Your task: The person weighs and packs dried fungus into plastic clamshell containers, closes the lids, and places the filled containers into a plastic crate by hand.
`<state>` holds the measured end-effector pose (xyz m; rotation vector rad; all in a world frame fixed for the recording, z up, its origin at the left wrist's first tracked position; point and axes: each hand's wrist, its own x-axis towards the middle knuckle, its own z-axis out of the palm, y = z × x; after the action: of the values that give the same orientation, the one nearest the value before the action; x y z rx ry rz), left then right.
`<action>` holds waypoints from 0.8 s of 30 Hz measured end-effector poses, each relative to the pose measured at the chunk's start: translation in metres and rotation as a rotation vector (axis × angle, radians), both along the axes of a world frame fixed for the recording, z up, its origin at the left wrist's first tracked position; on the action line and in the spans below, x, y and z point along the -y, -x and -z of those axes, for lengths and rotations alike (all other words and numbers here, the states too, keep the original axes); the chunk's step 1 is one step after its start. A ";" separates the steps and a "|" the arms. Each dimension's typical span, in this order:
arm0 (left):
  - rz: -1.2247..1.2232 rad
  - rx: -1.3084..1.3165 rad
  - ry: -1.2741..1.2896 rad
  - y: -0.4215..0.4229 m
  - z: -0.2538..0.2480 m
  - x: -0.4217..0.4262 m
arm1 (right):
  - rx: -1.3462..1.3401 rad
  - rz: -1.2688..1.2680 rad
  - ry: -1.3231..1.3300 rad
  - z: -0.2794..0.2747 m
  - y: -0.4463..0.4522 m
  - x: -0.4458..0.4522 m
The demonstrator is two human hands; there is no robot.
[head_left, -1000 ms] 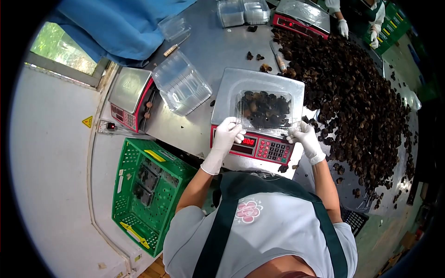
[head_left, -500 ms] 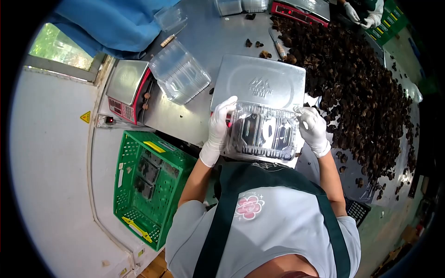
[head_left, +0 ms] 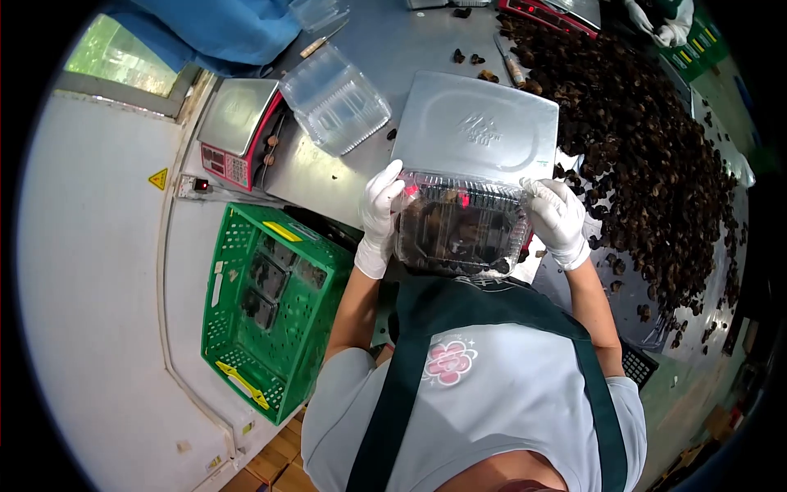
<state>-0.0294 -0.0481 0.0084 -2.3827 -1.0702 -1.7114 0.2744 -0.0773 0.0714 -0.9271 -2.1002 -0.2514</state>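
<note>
A clear plastic clamshell box (head_left: 463,225) with dark brown pieces inside is held between my gloved hands, close to the apron. My left hand (head_left: 379,215) grips its left edge near the upper corner, fingers closed. On the opposite side, my right hand (head_left: 559,217) pinches the upper right corner. The lid looks shut or nearly so; I cannot tell if its edges are fastened. Just beyond the box lies the steel plate of a scale (head_left: 479,123), whose red display shows through the plastic.
Loose dark brown mushroom-like pieces (head_left: 639,148) cover the right side of the table. Stacked empty clear boxes (head_left: 336,102) and a second red scale (head_left: 238,119) stand left. A green crate (head_left: 215,303) holds several filled boxes. A knife (head_left: 510,61) lies farther back, near a co-worker's gloved hands (head_left: 656,29).
The box has changed its tilt: the bright glare on its lid has faded and the dark contents show more clearly. Both hands keep hold of it. The whole view has shifted slightly.
</note>
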 end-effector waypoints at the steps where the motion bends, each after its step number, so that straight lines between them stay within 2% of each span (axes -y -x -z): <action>1: -0.016 -0.011 0.014 0.002 -0.001 0.003 | -0.001 -0.008 0.002 0.000 0.003 0.002; 4: -0.075 -0.042 0.051 0.005 -0.012 0.014 | -0.024 -0.010 0.057 -0.002 0.011 0.006; 6: -0.036 0.031 0.210 0.006 -0.018 0.022 | -0.036 -0.024 0.066 0.002 0.018 0.007; 7: 0.006 0.108 0.378 0.007 -0.021 0.028 | -0.063 -0.023 0.142 0.009 0.019 0.008; 8: -0.013 0.113 0.378 0.008 -0.019 0.034 | -0.089 -0.025 0.219 0.013 0.022 0.009; 10: 0.337 0.912 0.980 0.013 -0.011 0.046 | -0.092 -0.051 0.296 0.016 0.033 0.013; 11: 0.253 0.713 0.904 0.018 -0.014 0.048 | -0.108 -0.080 0.304 0.018 0.039 0.014; 12: 0.237 0.720 0.900 0.021 -0.018 0.054 | -0.125 -0.107 0.314 0.018 0.045 0.015; 14: 0.503 1.088 0.954 0.022 -0.035 0.068 | -0.130 -0.129 0.356 0.018 0.056 0.020; 15: 0.464 0.911 0.928 0.030 -0.039 0.071 | -0.159 -0.135 0.434 0.023 0.062 0.022; 16: 0.445 0.918 0.915 0.032 -0.038 0.074 | -0.186 -0.144 0.512 0.028 0.069 0.024; 18: 0.412 1.203 0.937 0.031 -0.036 0.084 | -0.323 -0.266 0.654 0.039 0.088 0.026; 20: 0.749 1.414 0.972 0.037 -0.047 0.100 | -0.398 -0.283 0.934 0.036 0.111 0.034; 21: 0.928 1.485 0.885 0.036 -0.036 0.104 | -0.415 -0.299 1.127 0.044 0.119 0.036; 22: 1.111 1.541 0.788 0.034 -0.020 0.107 | -0.454 -0.439 1.268 0.056 0.122 0.036; 23: 1.148 1.488 0.745 0.037 -0.016 0.110 | -0.489 -0.564 1.419 0.068 0.125 0.035; 24: 1.188 1.434 0.710 0.040 -0.010 0.114 | -0.667 -0.666 1.650 0.058 0.137 0.042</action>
<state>-0.0693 -0.1624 0.0189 -1.7089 0.1723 -4.3798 0.1374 -0.1188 0.0129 -0.7939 -1.4857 2.0499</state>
